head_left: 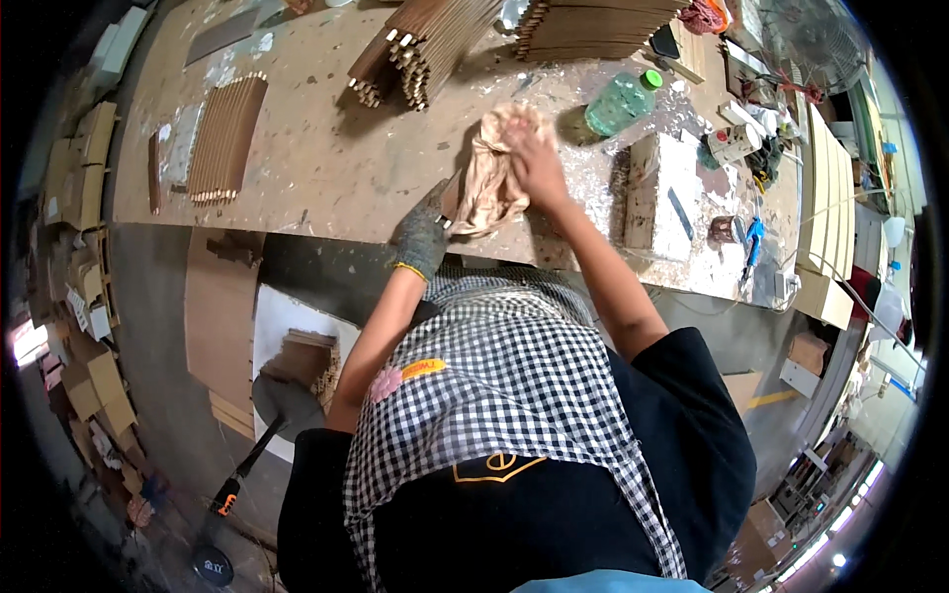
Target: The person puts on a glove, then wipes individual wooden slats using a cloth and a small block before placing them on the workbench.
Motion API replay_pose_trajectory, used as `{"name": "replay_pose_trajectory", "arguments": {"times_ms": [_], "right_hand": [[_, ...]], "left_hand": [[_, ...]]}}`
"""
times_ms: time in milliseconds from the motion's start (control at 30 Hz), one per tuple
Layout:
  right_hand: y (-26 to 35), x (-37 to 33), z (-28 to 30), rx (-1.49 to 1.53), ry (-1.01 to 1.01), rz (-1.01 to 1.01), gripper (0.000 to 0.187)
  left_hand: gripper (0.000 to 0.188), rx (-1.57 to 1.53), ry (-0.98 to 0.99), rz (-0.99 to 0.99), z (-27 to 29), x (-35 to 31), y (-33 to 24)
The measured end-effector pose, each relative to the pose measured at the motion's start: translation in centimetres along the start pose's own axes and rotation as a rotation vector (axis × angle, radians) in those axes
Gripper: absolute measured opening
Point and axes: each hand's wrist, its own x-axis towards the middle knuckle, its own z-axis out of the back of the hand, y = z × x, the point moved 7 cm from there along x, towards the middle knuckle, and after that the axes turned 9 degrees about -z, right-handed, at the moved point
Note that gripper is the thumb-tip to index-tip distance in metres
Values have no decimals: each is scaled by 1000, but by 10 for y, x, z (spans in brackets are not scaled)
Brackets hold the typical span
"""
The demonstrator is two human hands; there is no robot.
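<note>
A crumpled tan cloth lies near the front edge of the worktable. My bare right hand is closed on its upper right part, the fingers partly lost in the folds. At the cloth's left side, my left hand wears a dark grey knitted glove with a yellow cuff. It grips a brown wooden piece with small pale ends, mostly hidden under the cloth and the glove.
Bundles of brown slats lie at the back, and a smaller row at the left. To the right are a green-capped bottle, a paint-spotted white block, a cup and a blue tool. A black-handled fan-like object stands below left.
</note>
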Motion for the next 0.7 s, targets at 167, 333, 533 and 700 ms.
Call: {"name": "replay_pose_trajectory", "arguments": {"times_ms": [167,333,533,700], "right_hand": [[56,-23,-6,222,135,13,70],[106,-111,-27,313,401,500,54],[35,-99,48,731,375,-373,51],[82,-65,-6,86,513,-120,30]], "left_hand": [[42,-1019,-360,444,-4,1,17],[49,-557,-169,128,32,-2,86],[44,-237,87,134,3,1,6],[38,-589,-308,106,19,8,44]]}}
